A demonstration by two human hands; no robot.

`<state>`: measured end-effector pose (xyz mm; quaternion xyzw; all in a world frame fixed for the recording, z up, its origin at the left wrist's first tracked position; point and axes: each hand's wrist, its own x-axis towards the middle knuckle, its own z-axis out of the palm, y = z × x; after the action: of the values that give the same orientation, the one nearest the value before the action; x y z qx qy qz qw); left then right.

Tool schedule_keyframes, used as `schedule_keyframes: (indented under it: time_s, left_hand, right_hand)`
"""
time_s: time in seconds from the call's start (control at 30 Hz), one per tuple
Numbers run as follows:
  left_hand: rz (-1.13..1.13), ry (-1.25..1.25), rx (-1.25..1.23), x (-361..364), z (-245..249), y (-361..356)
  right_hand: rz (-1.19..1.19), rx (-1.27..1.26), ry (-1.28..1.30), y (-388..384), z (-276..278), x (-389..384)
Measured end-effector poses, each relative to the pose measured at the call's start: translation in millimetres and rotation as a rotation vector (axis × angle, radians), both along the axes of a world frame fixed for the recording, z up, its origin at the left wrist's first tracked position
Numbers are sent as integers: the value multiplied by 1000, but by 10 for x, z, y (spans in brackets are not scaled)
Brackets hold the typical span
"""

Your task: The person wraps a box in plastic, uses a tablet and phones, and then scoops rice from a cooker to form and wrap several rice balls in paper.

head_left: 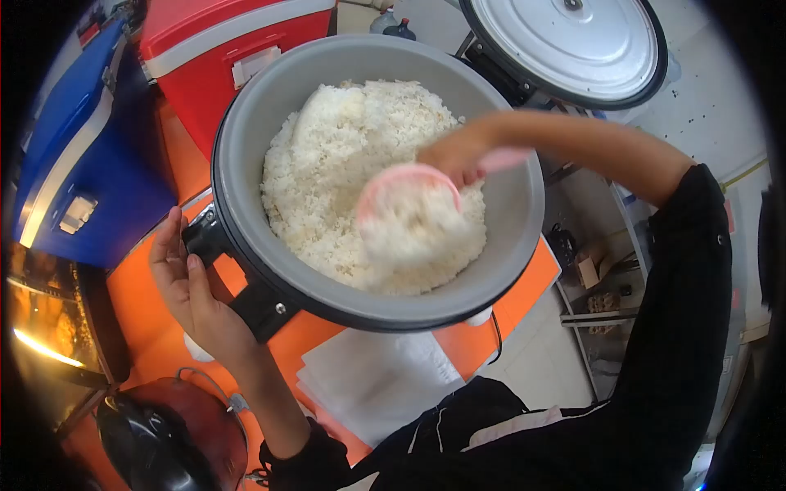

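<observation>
A large round cooker (pixel 524 237) with a grey inner wall holds a big heap of white rice (pixel 319 164). My right hand (pixel 456 155) is over the rice, closed on the handle of a pink scoop (pixel 366 204). Rice fills and spills around the scoop's bowl, blurred by motion. At the cooker's left side, my left hand (pixel 190 282) rests against the black side handle (pixel 260 309), fingers extended and apart, the thumb near the handle's edge.
The cooker's open metal lid (pixel 573 41) stands at the upper right. Red (pixel 221 65) and blue (pixel 90 155) cooler boxes are at the left. White sheets (pixel 381 380) lie on the orange table (pixel 147 327). A dark red and black appliance (pixel 164 434) sits at the lower left.
</observation>
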<state>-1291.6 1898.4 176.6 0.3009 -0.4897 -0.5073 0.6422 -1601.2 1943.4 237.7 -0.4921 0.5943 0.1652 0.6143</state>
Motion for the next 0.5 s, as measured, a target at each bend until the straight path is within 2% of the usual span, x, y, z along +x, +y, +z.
schedule_keyframes:
  time_s: [0.03, 0.07, 0.1, 0.17, 0.2, 0.23, 0.3, 0.37, 0.43, 0.47, 0.5]
  left_hand:
    - [-5, -15, -2, 1, 3, 17]
    - [-2, -10, 7, -6, 4, 17]
    - [2, -1, 15, -6, 8, 11]
    - [10, -21, 5, 13, -5, -1]
    - [11, -41, 6, 11, -3, -4]
    - [7, -43, 2, 1, 5, 0]
    - [13, 1, 28, -14, 10, 10]
    - [11, -31, 12, 10, -25, -7]
    - [21, -52, -11, 15, -14, -19]
    - [21, -34, 1, -1, 0, -3]
    - [19, -20, 17, 0, 4, 5]
  right_hand:
    - [-8, -147, 118, -60, 110, 12]
    - [-289, -301, 302, 5, 333, 244]
    - [-291, -312, 295, 110, 283, 367]
    - [-307, -720, 465, 258, 143, 511]
    - [-388, -573, 454, 270, 119, 539]
    - [-393, -576, 452, 277, 143, 509]
    - [-606, -576, 341, 272, 236, 396]
    - [-647, -594, 336, 252, 37, 132]
    - [1, -686, 674, 158, 8, 146]
    - [50, -848, 746, 242, -36, 178]
    - [53, -850, 745, 235, -80, 207]
